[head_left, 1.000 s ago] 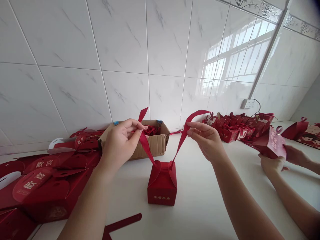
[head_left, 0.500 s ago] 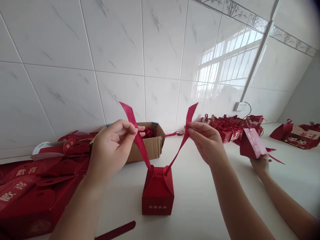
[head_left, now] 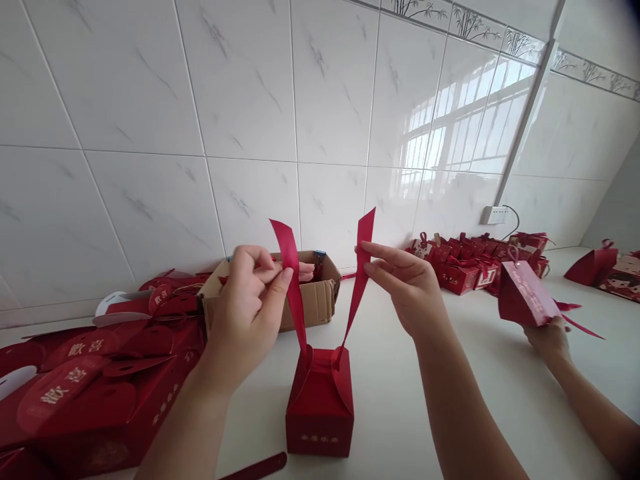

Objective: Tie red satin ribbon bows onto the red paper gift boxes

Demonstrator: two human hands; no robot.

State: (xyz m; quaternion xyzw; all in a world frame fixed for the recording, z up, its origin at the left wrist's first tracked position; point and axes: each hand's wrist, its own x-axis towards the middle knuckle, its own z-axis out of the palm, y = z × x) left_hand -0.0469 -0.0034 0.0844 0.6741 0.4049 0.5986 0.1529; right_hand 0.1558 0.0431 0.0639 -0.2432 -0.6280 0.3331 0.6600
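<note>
A small red gift box (head_left: 320,420) stands upright on the white table, its top flaps folded together. A red ribbon (head_left: 298,307) runs through the top of the box, and its two ends rise in a V. My left hand (head_left: 257,300) pinches the left end between thumb and fingers. Between the thumb and fingertips of my right hand (head_left: 405,283) is the right end, its slanted tip sticking up above. Both hands are above the box and do not touch it.
Several larger red boxes (head_left: 100,400) lie at the left. A cardboard carton (head_left: 310,303) stands behind, against the tiled wall. Finished small boxes (head_left: 457,273) line the back right. Another person's hand (head_left: 550,340) holds a red and pink box (head_left: 530,293). A dark red strip (head_left: 260,467) lies in front.
Both hands have come closer together, bringing the ribbon ends nearer each other. The view has shifted slightly. The other person still holds the red and pink box.
</note>
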